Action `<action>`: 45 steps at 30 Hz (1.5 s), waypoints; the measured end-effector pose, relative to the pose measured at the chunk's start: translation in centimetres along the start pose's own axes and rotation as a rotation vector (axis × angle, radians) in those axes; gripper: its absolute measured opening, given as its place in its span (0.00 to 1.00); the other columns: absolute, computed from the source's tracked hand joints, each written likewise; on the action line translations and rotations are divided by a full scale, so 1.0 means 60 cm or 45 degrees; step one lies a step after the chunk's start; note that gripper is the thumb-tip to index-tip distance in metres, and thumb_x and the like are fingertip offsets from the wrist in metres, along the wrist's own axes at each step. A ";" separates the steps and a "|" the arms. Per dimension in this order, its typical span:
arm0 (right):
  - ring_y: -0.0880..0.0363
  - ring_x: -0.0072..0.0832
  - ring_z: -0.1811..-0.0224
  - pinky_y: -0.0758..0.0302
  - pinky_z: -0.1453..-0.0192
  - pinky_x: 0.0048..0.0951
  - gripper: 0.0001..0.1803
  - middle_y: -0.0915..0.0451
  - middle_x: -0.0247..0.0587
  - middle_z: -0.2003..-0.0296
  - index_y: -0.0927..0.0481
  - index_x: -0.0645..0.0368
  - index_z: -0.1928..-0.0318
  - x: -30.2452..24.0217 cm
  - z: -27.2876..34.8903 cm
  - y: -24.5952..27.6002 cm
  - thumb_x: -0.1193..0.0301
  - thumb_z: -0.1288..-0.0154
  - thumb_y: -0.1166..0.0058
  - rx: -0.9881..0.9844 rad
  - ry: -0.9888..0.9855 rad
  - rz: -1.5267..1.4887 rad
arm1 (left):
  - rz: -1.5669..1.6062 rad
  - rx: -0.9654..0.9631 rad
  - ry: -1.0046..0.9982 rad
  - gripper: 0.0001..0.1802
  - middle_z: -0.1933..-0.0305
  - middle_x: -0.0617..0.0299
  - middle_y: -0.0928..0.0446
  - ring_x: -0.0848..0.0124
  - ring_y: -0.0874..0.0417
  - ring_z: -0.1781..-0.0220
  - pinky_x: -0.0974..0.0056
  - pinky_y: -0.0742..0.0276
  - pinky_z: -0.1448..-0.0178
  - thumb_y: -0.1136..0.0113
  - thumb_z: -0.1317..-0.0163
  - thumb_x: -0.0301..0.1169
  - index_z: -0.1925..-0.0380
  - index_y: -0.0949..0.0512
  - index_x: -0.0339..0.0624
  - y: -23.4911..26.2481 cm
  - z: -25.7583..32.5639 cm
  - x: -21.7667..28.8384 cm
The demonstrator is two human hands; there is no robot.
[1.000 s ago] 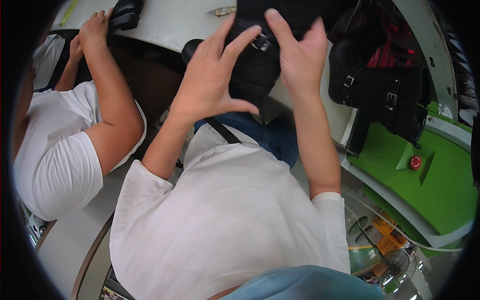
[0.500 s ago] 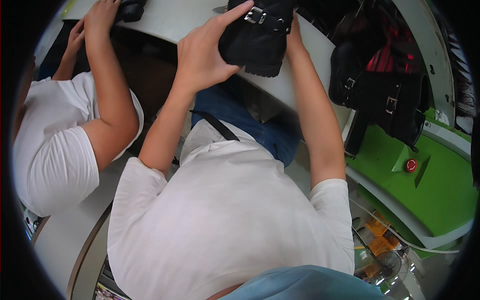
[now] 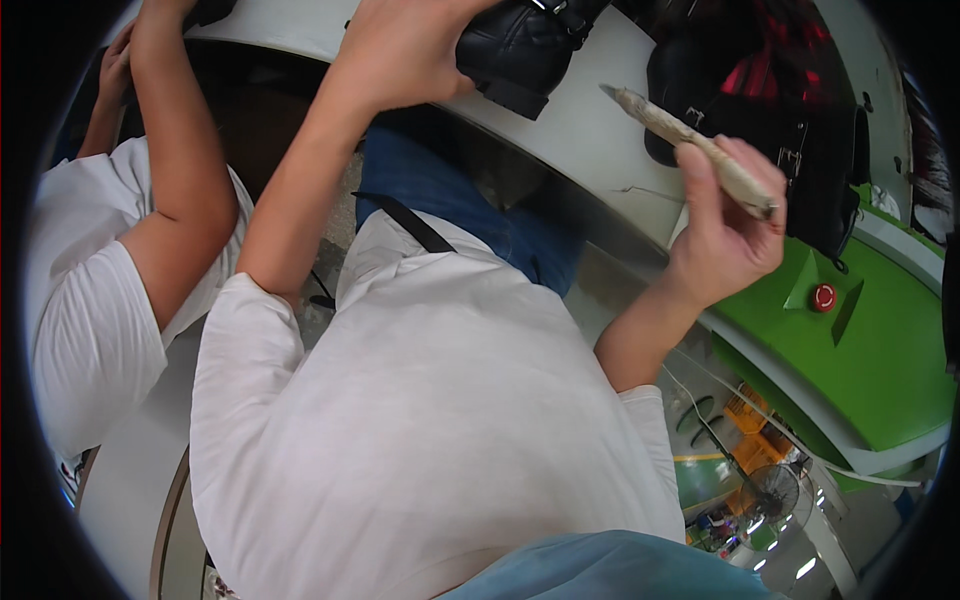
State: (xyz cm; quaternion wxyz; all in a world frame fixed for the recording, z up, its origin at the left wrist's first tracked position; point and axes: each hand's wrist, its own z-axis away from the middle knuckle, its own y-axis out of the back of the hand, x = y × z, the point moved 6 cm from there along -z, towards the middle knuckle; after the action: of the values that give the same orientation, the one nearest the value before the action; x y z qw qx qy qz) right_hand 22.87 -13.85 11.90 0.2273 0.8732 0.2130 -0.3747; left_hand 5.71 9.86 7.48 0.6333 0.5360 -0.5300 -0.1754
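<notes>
My left hand grips a black ankle boot by its side and sole, at the top of the view over the white table. The boot has a strap with a metal buckle, and its upper part runs out of the picture. Off to the right, my right hand is closed round a slim knife-like tool with a pale wrapped handle. Its short grey tip points up and left toward the boot, apart from it.
Other black buckled boots lie at the upper right, beside a green machine with a red button. A co-worker in a white shirt stands close on the left. The white table has a curved front edge.
My right hand has left the boot, moved right and toward me, and now holds the knife-like tool. My left hand still has the boot, which has turned and tilted.
</notes>
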 end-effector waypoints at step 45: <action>0.44 0.11 0.82 0.46 0.79 0.19 0.19 0.37 0.23 0.78 0.33 0.50 0.54 0.091 -0.051 -0.308 0.51 0.06 0.55 -0.221 -0.556 -1.070 | 0.055 -0.029 0.060 0.54 0.58 0.49 0.12 0.43 0.10 0.56 0.45 0.16 0.52 0.20 0.61 0.33 0.24 0.22 0.53 -0.009 -0.020 -0.019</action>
State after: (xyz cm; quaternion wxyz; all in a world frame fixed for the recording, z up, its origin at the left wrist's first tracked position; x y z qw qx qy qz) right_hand 17.95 3.84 5.29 0.1676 0.5904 0.5251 -0.5896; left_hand 6.49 11.17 6.64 0.6552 0.5213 -0.5243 -0.1549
